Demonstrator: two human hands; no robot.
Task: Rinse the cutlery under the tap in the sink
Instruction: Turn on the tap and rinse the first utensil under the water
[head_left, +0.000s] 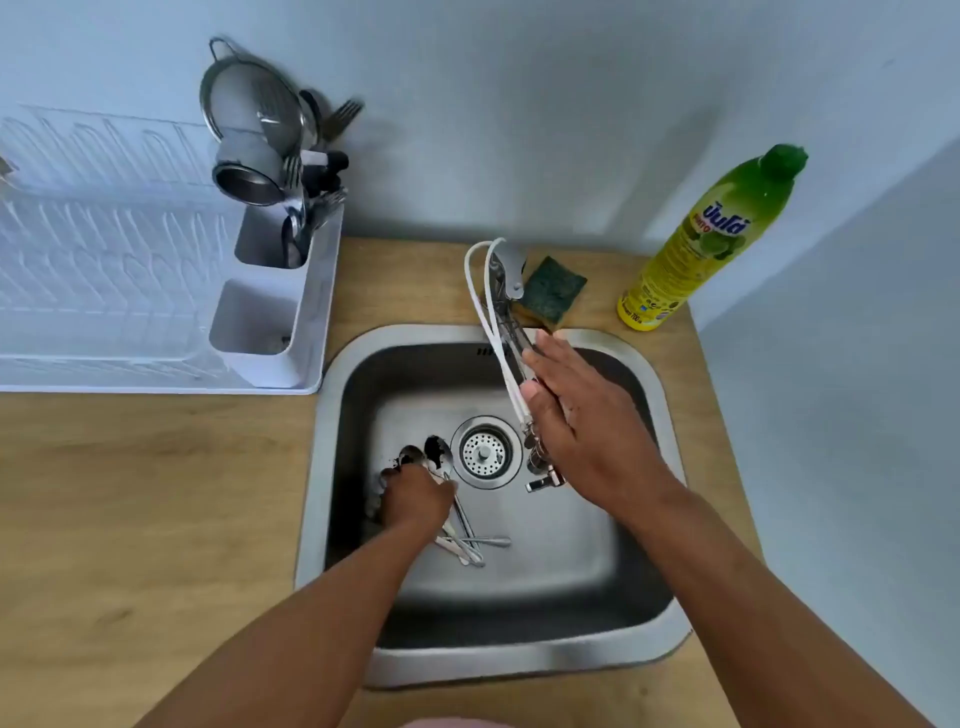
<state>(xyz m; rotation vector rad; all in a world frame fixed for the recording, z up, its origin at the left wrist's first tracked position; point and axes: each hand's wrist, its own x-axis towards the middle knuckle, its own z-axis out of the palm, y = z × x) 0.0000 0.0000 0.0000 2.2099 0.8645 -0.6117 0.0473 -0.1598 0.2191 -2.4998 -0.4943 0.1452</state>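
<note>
A steel sink is set in a wooden counter. Several metal spoons lie on its bottom, left of the drain strainer. My left hand reaches down into the basin and closes around the spoons' handles. The tap arches from the back rim over the basin, with a white hose looped beside it. My right hand rests against the tap's spout, fingers stretched along it and thumb on the near side. No water stream is visible.
A white dish rack stands at the left, its cutlery holder filled with forks, a strainer and a cup. A green sponge lies behind the sink. A yellow-green dish soap bottle stands at the back right. The wall is close on the right.
</note>
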